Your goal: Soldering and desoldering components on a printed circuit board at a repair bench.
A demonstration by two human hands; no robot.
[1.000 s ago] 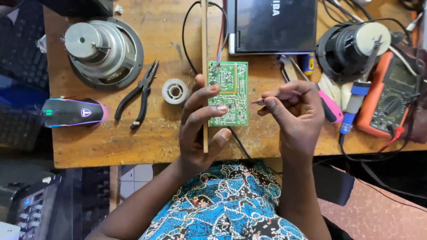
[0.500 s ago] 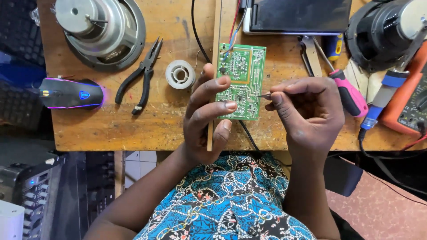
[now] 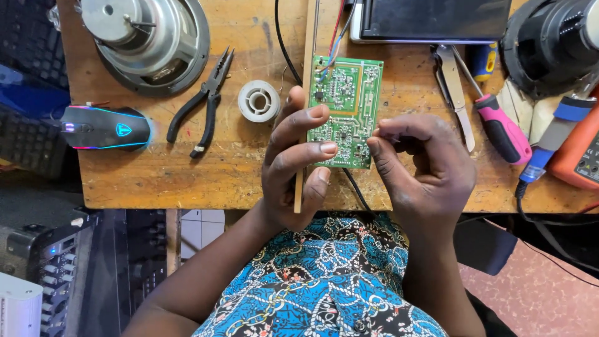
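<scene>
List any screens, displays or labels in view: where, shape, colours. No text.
Dark screen: top edge of the table, behind the circuit board; flat rectangle, black, unlit, pale frame.
Meter display: far right edge; orange case, grey window, mostly cut off.
Mouse emblem: left on the table, on the black mouse; small glowing blue shield.

Circuit board [image 3: 346, 106] lower left hidden under left-hand fingers [image 3: 312, 150], black speaker [image 3: 552, 40] cut by top-right edge

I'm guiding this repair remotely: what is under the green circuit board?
Under the green circuit board a thin wooden strip and a black cable show against the wooden table. The left hand grips its left edge. Its underside is hidden.
</scene>
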